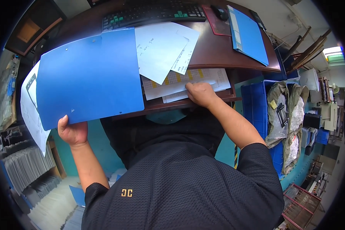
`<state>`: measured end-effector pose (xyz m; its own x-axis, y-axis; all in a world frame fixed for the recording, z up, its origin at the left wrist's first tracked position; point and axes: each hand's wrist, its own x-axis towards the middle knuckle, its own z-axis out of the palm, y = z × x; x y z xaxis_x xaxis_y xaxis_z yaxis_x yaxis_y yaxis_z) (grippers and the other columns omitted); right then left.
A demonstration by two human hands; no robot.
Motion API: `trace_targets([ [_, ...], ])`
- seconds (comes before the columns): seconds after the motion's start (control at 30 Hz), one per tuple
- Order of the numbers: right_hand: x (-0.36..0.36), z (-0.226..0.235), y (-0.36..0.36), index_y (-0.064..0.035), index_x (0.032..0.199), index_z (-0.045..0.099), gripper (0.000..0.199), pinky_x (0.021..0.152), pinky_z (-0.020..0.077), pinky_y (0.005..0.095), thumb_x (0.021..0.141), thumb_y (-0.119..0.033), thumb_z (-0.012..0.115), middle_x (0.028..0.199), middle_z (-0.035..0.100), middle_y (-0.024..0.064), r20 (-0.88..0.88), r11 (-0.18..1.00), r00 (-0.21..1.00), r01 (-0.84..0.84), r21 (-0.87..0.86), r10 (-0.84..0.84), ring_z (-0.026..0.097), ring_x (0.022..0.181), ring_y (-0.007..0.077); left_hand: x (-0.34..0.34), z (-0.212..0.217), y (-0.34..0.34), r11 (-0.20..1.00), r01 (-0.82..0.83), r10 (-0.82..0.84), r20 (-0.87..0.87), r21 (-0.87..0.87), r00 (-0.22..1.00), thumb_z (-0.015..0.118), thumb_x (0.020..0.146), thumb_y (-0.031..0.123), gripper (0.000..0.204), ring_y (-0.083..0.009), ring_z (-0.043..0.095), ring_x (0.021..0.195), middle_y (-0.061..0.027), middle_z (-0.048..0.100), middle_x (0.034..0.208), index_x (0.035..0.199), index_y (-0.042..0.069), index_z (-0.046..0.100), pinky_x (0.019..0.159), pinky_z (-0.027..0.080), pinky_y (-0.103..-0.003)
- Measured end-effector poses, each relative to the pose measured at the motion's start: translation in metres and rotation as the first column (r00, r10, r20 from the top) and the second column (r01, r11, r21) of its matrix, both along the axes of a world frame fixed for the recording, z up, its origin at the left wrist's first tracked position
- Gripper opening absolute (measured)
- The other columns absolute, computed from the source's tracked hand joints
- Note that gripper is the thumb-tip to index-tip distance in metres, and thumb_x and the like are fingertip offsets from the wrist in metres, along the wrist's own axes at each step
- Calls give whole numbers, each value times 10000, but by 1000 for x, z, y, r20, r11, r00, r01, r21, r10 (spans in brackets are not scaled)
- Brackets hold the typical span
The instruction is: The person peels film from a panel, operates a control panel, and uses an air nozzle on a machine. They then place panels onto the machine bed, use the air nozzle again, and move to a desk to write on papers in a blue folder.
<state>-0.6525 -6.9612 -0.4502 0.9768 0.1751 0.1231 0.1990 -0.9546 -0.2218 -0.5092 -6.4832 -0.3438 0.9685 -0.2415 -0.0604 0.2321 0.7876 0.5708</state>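
Had the blue folder [90, 76] clamped at its lower-left edge in the left hand [73, 132], overhanging the worktop [214, 50]. Looked light, stiffish, probably kinda slick; seemed best pinched along that edge, floppy loose sheets [157, 48] included, to stop slippage. Had the right hand [201, 94] curled over drawer papers [155, 91], couldn't tell if gripping.

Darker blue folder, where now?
Head view, left of centre: the darker blue folder is in the left hand by its lower edge, below the keyboard, white sheets beside its right edge.
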Motion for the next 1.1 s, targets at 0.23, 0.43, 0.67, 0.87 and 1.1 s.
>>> trace_targets([
  [0.23, 18, 7, 5, -96, 1021, 617, 174, 644, 558, 458, 929, -226, 684, 766, 710, 149, 136, 856, 877, 398, 329, -460, 709, 725, 371, -1, -3, 4, 1000, 2, -2, -14, -2, 1000, 576, 803, 93, 610, -348, 579, 1245, -169, 615, 1327, 1400, -17, 507, 1117, 422, -502],
  [0.43, 30, -15, 9, -93, 1000, 628, 135, 727, 551, 499, 886, -160, 657, 816, 692, 170, 136, 940, 961, 194, 282, -240, 681, 815, 388, 7, -4, 2, 1000, 13, -13, -16, -2, 1000, 576, 802, 91, 614, -346, 584, 1240, -165, 614, 1333, 1403, -13, 508, 1117, 423, -500],
  [0.67, 42, -6, 9, -66, 1050, 662, 251, 800, 534, 520, 804, -119, 649, 905, 660, 187, -137, 998, 989, 60, 4, -59, 652, 893, 408, 0, 9, -8, 997, -54, 57, -60, 53, 997, 577, 772, 76, 590, -341, 615, 1182, -159, 638, 1280, 1359, 16, 547, 1071, 466, -503],
  [0.87, -5, 58, 34, -33, 932, 567, 208, 771, 519, 505, 765, -91, 676, 935, 608, 194, -146, 946, 978, 184, 267, -149, 622, 901, 435, -2, -14, -23, 995, 100, -100, -70, 0, 993, 600, 778, 59, 416, -309, 671, 1041, -142, 699, 1114, 1187, -7, 632, 990, 510, -446],
  [1.1, -27, 58, 17, -28, 1043, 644, 213, 524, 476, 279, 1010, -239, 645, 883, 693, 58, -285, 281, 822, 460, 842, -493, 670, 688, 131, -21, -33, -84, 949, 314, -313, -54, 9, 948, 622, 819, 46, 395, -295, 679, 1060, -145, 706, 1123, 1206, -30, 626, 1001, 508, -429],
])
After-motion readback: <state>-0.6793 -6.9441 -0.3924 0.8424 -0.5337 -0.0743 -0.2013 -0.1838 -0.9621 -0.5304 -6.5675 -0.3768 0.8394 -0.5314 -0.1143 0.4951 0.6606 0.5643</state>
